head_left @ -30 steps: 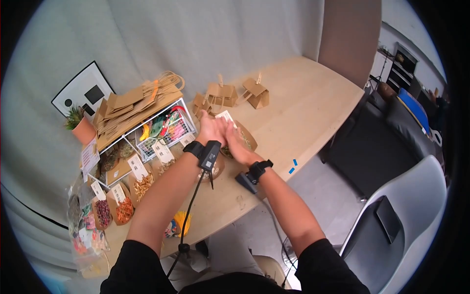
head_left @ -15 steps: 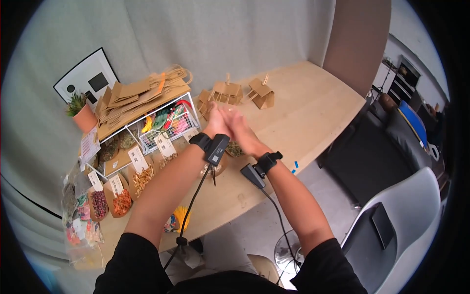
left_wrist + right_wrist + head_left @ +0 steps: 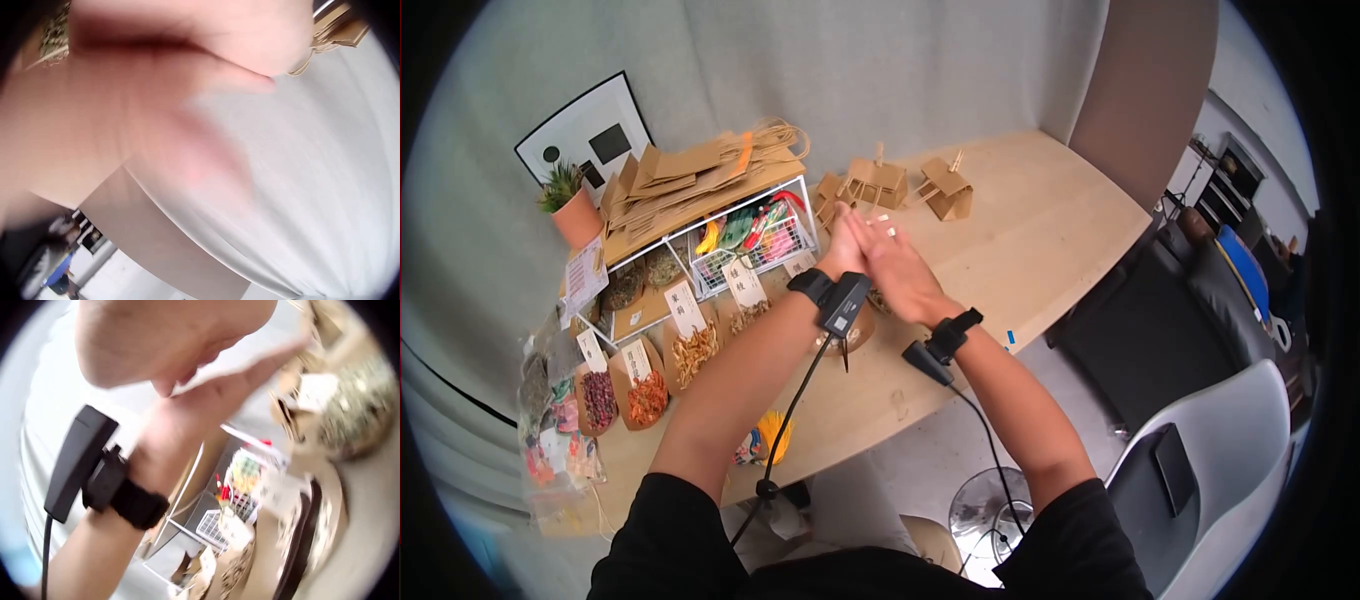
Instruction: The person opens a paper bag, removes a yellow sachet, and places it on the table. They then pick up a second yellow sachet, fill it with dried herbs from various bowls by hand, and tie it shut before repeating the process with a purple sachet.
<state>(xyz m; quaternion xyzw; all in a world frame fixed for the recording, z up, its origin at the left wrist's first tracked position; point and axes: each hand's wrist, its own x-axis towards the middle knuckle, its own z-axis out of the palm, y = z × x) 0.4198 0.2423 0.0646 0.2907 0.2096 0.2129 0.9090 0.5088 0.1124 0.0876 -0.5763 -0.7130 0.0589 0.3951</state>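
Above the table [image 3: 1020,230], my left hand [image 3: 846,245] and right hand [image 3: 905,275] meet palm to palm, fingers mostly straight. Nothing shows between them. The right wrist view has the left hand [image 3: 181,425] beneath the heel of the right hand [image 3: 175,337]; the left wrist view blurs both. Below the hands, mostly covered by them in the head view, lies a tray of dried green herbs [image 3: 359,409] with a white card. Beside it, a paper tray with pale pieces [image 3: 858,332] is partly hidden by the left wrist.
Small kraft paper bags [image 3: 948,190] stand behind the hands. At left are labelled trays of dried red [image 3: 647,398] and yellow [image 3: 694,352] pieces, a white rack [image 3: 683,265] topped with folded bags [image 3: 690,180], and a potted plant [image 3: 576,215]. A chair [image 3: 1235,440] stands at right.
The right hand has shifted against the left, its back now turned more toward the head camera. Both hands stay together over the trays. The head view has shifted slightly.
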